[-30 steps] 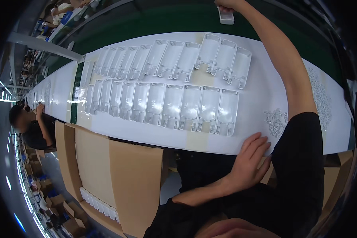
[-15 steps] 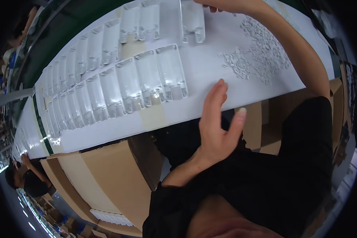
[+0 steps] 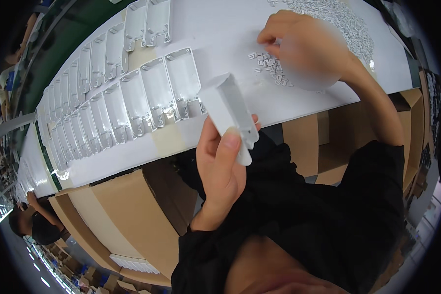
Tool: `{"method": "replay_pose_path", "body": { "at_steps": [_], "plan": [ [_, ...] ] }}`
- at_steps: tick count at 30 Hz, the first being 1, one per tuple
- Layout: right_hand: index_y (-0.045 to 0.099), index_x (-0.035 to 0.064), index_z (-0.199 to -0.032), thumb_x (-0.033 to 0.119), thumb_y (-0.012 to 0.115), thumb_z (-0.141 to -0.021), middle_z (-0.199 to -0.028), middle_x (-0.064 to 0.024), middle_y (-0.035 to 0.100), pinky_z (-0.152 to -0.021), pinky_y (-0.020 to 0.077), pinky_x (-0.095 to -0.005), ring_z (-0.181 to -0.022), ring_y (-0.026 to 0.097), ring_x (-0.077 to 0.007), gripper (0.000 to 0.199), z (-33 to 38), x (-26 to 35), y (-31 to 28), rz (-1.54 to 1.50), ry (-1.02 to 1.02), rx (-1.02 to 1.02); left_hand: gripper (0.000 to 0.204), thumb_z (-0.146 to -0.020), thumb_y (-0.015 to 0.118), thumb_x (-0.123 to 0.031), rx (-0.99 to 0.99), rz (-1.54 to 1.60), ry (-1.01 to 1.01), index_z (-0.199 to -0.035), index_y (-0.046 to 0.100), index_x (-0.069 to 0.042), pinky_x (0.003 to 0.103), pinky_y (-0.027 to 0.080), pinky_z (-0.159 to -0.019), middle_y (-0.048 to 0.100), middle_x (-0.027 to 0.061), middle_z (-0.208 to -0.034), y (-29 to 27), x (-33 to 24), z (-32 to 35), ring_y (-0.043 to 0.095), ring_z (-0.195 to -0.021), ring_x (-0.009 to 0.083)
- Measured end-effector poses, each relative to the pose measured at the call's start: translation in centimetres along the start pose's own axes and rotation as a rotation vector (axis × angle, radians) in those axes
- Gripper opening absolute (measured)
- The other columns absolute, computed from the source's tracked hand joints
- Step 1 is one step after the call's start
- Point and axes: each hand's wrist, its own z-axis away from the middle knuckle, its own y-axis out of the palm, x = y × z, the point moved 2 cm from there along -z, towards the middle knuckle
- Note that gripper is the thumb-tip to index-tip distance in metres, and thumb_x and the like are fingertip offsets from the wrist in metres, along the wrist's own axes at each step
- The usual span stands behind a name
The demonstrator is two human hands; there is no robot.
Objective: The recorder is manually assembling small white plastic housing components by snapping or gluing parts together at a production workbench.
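My left hand (image 3: 219, 179) is closed round a white plastic housing (image 3: 220, 105), a long shallow tray-like shell held tilted above the table's near edge. Its hollow side faces right, and my thumb presses on its outer wall. Over at the right, my right hand (image 3: 306, 46) hovers at a pile of small white plastic pieces (image 3: 274, 67), fingertips drawn together. Whether a piece is between them is too small to see. More of the pile lies behind that hand. Similar housings stand side by side in a front row (image 3: 157, 88) and a back row (image 3: 116, 46).
The white table (image 3: 220, 44) carries strips of tape. Below its edge, a cardboard box (image 3: 127, 208) on the left holds a stack of white parts (image 3: 134, 263). Another open box (image 3: 301, 149) sits at the right. A person (image 3: 44, 228) works at the far left.
My left hand, bare before, now holds a housing. The single housing that stood at the back near my right hand is gone from there. My right hand has come back toward the small pieces.
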Motion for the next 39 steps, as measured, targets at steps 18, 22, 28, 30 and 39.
{"method": "replay_pose_path", "body": {
  "at_steps": [18, 22, 28, 30, 39],
  "plan": [
    [0.067, 0.0026, -0.093, 0.002, 0.072, -0.082, -0.089, -0.0064, 0.059, -0.070, 0.0466, -0.0285, -0.080, 0.054, -0.0206, 0.012, -2.2, 0.6, 2.0, 0.164, -0.346, -0.123, 0.052, -0.098, 0.052, -0.010, -0.068, -0.013, 0.019, -0.146, 0.039, 0.004, 0.036, 0.043, -0.102, 0.057, 0.0190, -0.129, -1.2, -0.3, 0.0, 0.058, -0.117, 0.0264],
    [0.067, 0.0013, -0.090, 0.002, 0.071, -0.084, -0.085, -0.0072, 0.060, -0.068, 0.0466, -0.0282, -0.074, 0.053, -0.0206, 0.007, -3.1, -0.4, 2.4, 0.216, -0.059, 0.007, 0.051, -0.098, 0.053, -0.009, -0.045, 0.005, 0.001, -0.146, 0.039, 0.004, 0.036, 0.043, -0.102, 0.058, 0.0186, -0.128, -1.3, -0.1, -0.1, 0.058, -0.116, 0.0251],
    [0.067, -0.0005, -0.084, 0.004, 0.070, -0.086, -0.078, -0.0087, 0.063, -0.065, 0.0466, -0.0294, -0.066, 0.053, -0.0211, 0.006, -4.4, -1.8, 2.2, 0.072, -0.041, 0.098, 0.050, -0.099, 0.053, -0.008, -0.046, 0.025, -0.004, -0.146, 0.040, 0.003, 0.034, 0.043, -0.101, 0.059, 0.0179, -0.125, -1.4, -0.2, -0.2, 0.058, -0.114, 0.0242],
    [0.067, -0.0009, -0.084, 0.005, 0.070, -0.087, -0.078, -0.0090, 0.064, -0.064, 0.0467, -0.0296, -0.064, 0.053, -0.0210, 0.007, -4.6, -2.2, 2.0, 0.030, -0.062, 0.067, 0.050, -0.099, 0.053, -0.008, -0.027, 0.027, -0.003, -0.146, 0.040, 0.003, 0.033, 0.043, -0.101, 0.060, 0.0176, -0.125, -1.5, -0.1, -0.2, 0.058, -0.114, 0.0239],
    [0.068, -0.0015, -0.086, 0.008, 0.069, -0.088, -0.074, -0.0070, 0.065, -0.058, 0.0446, -0.0284, -0.060, 0.053, -0.0175, 0.010, -4.4, -1.6, 2.7, 0.243, -0.194, 0.052, 0.046, -0.100, 0.053, -0.007, -0.026, 0.037, 0.006, -0.144, 0.041, 0.003, 0.032, 0.044, -0.100, 0.060, 0.0170, -0.125, -1.1, 0.0, -0.7, 0.058, -0.113, 0.0216]
  ]
}}
